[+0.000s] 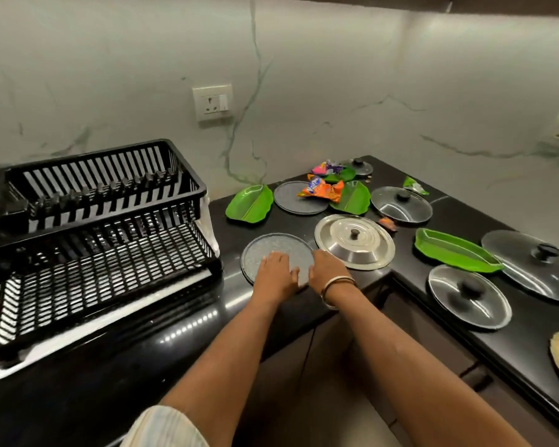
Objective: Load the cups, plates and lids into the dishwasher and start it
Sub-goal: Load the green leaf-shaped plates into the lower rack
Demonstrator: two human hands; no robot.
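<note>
A glossy black counter (207, 321) turns a corner below a pale veined marble wall. Near its front edge the left hand (276, 274) lies flat, fingers straight, on a round speckled grey plate (265, 250); the right hand (326, 269) curls over the plate's right rim, its fingertips hidden. Just right sits a domed steel lid (355, 241) with a knob. Farther off lie a second grey plate (291, 198), green leaf-shaped plates (249, 203) and glass lids (400, 204); crumpled wrappers (321, 190) cover part of them. Far left, a black slatted plastic dish rack (94, 217) is cut off by the frame.
</note>
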